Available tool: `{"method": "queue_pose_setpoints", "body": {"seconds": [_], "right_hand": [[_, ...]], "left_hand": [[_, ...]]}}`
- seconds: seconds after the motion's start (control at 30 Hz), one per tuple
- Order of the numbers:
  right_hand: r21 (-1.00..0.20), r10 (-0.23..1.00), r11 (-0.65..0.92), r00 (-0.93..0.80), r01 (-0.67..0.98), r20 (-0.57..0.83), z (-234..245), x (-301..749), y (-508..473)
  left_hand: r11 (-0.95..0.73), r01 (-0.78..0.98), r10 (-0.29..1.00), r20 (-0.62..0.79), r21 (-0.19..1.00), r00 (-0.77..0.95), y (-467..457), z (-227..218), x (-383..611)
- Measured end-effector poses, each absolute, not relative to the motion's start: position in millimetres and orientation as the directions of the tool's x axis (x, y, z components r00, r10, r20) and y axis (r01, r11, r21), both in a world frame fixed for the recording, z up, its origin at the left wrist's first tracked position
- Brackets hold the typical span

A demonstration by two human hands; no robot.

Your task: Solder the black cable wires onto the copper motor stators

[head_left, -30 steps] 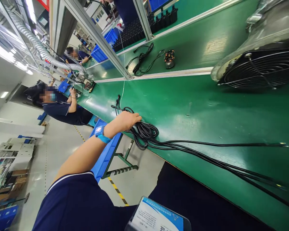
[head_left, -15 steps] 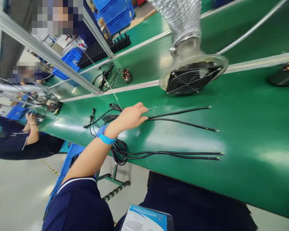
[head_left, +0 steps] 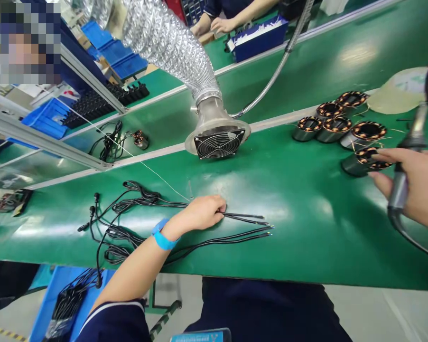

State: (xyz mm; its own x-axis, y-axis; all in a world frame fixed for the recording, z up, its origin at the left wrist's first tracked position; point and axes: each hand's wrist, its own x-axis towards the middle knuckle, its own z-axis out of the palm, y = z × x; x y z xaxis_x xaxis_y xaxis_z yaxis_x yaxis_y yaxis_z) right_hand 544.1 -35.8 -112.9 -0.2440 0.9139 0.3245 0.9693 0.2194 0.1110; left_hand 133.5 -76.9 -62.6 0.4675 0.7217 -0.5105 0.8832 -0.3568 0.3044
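My left hand [head_left: 201, 212], with a blue wrist strap, is closed on a pair of black cables [head_left: 242, 218] that lie across the green bench [head_left: 306, 228], their stripped ends pointing right. More black cables [head_left: 128, 228] coil to its left. At the right edge, my right hand [head_left: 418, 183] grips a soldering iron [head_left: 401, 187] by its grey handle, its cord trailing down. A wound copper stator [head_left: 365, 159] sits just beyond its fingertips.
Several more stators [head_left: 337, 123] stand at the back right. A fume-extractor fan [head_left: 217, 140] on a silver hose stands at mid-bench. Beyond the rail lie a cable bundle [head_left: 109, 140] and a stator [head_left: 140, 138]. Other people work across the line. A blue bin [head_left: 62, 297] holds cables at lower left.
My view has swung right, bringing the stators and my right hand into sight. My left hand has drawn two cables out of the coiled bundle and along the bench.
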Motion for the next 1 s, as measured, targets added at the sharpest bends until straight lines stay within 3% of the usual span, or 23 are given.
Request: {"method": "queue_pose_setpoints", "body": {"seconds": [0.1,0.2,0.27,0.4,0.47,0.57,0.73,0.87,1.0], "right_hand": [[0.192,0.829,0.325,-0.377,0.926,0.412,-108,513,-26],[0.165,0.715,0.479,-0.492,0.862,0.497,-106,481,-28],[0.130,0.626,0.611,-0.578,0.781,0.524,-106,457,-34],[0.054,0.475,0.820,-0.730,0.569,0.491,-106,413,-49],[-0.012,0.436,0.872,-0.767,0.489,0.471,-103,398,-55],[-0.128,0.477,0.869,-0.744,0.477,0.467,-96,384,-61],[-0.320,0.635,0.773,-0.648,0.549,0.421,-92,371,-66],[-0.434,0.674,0.737,-0.604,0.517,0.426,-107,365,-67],[-0.526,0.712,0.695,-0.574,0.491,0.405,-119,365,-65]], "left_hand": [[-0.257,0.854,0.753,-0.461,0.452,0.470,-95,-63,128],[-0.132,0.723,0.843,-0.307,0.678,0.442,-101,-63,122],[-0.009,0.631,0.882,-0.292,0.776,0.371,-98,-64,121],[0.305,0.443,0.874,-0.433,0.843,0.222,-86,-72,126],[0.317,0.372,0.905,-0.395,0.872,0.157,-78,-79,130],[0.227,0.393,0.933,-0.315,0.891,0.174,-69,-89,135],[0.165,0.508,0.856,-0.378,0.845,0.353,-65,-93,140],[0.325,0.333,0.878,-0.414,0.885,0.241,-65,-86,143],[0.521,0.094,0.822,-0.528,0.848,0.212,-59,-78,152]]}}
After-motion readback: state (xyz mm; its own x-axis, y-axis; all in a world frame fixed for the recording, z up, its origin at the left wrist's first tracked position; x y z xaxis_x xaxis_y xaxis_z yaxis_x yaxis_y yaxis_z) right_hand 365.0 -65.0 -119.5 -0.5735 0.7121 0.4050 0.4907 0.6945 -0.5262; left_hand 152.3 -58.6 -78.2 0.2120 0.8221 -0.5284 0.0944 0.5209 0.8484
